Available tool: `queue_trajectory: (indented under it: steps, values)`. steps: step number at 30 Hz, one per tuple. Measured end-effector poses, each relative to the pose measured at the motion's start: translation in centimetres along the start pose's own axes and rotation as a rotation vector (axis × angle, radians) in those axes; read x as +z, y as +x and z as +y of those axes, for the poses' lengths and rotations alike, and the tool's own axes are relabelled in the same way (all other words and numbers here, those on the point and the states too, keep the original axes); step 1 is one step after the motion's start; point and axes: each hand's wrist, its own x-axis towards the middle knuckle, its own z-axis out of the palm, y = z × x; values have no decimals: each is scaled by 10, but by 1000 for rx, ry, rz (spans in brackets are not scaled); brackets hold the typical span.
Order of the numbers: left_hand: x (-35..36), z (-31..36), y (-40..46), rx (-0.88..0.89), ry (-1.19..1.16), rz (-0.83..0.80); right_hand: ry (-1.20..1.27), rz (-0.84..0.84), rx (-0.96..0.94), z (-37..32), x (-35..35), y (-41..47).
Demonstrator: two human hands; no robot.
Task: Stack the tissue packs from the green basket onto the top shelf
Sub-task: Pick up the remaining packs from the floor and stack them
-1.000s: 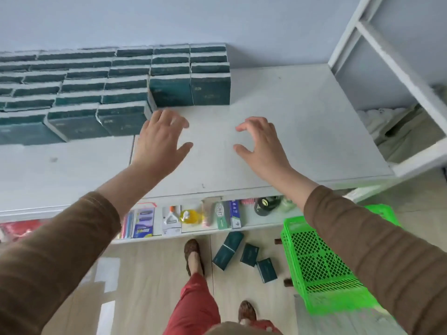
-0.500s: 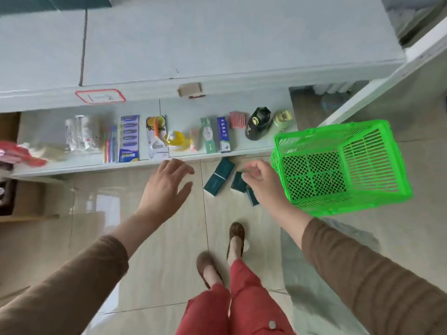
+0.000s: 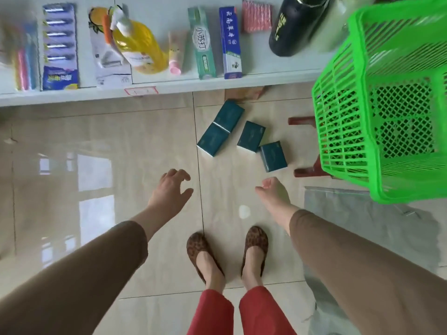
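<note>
Both hands were empty: left hand [image 3: 170,189] spread open, right hand [image 3: 274,191] loosely curled, hovering above the floor [image 3: 96,165]; 4 tissue packs [image 3: 250,136] lay ahead, beside the green basket [image 3: 343,131]; guessing those still needed shelving, top shelf out of view.
</note>
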Motion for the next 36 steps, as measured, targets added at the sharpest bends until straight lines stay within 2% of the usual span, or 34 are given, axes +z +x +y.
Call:
queue_trajectory:
  steps: [7,12,14,18,19,21,23,26,28,32,36]
  values:
    - [87,-36,137,-58,6,50,-42,26,-47,-12,33,156]
    - [121,-50,219,-153,19,156,3,118,94,-34,62,237]
    - [130,-52,247,-198,-19,142,-21,182,134,-42,74,261]
    - [145,-47,287,-278,-124,71,130,298,147,-44,91,291]
    - [149,-46,292,-300,-142,32,142,276,156,-43,93,296]
    - [158,-44,291,-375,-199,-66,219,100,167,-40,96,295]
    - [164,-45,274,-447,-268,-145,350,-58,171,-34,98,280]
    - [162,-45,215,-443,-262,-200,426,13,197,-17,95,226]
    - [143,-38,164,-450,-263,-175,467,24,180,-10,87,170]
    - [58,-7,70,-381,-263,-74,530,-14,93,-29,52,47]
    - [-78,44,-15,-281,-238,69,497,-20,-133,-96,-19,-85]
